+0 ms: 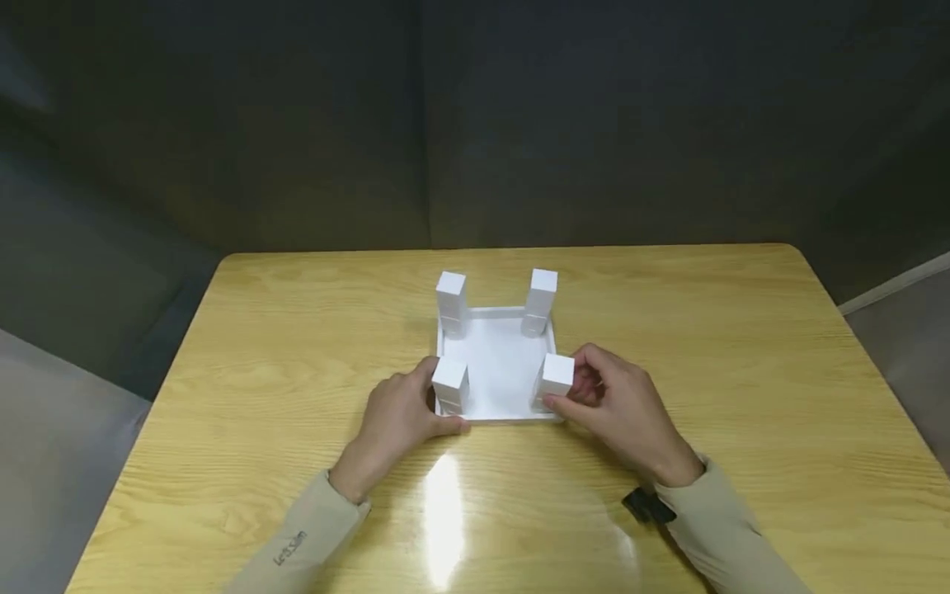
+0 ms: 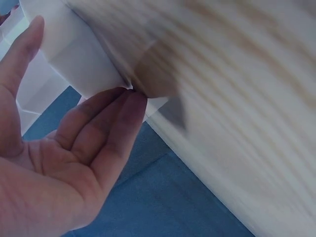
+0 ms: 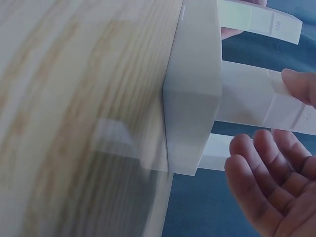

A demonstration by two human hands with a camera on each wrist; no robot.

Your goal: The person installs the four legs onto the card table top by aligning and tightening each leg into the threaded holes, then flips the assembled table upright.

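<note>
A white square tray [image 1: 496, 363] with an upright white block at each of its corners stands mid-table. My left hand [image 1: 401, 412] grips its near-left corner, thumb along the front edge and fingers behind the near-left block [image 1: 449, 384]. In the left wrist view the left hand's fingertips [image 2: 126, 101] press the white corner [image 2: 74, 54], with the thumb on the other side. My right hand [image 1: 616, 404] is loosely cupped by the near-right block [image 1: 555, 378], thumb touching it. The right wrist view shows the right hand's fingers [image 3: 266, 173] a little apart from the block [image 3: 247, 101].
The tray sits on a glossy light wooden table [image 1: 705, 355] with rounded corners. Two more white blocks stand at the tray's far-left corner [image 1: 450, 301] and far-right corner [image 1: 542, 299]. Dark grey walls close in behind and beside the table. A black strap [image 1: 647, 505] is on my right wrist.
</note>
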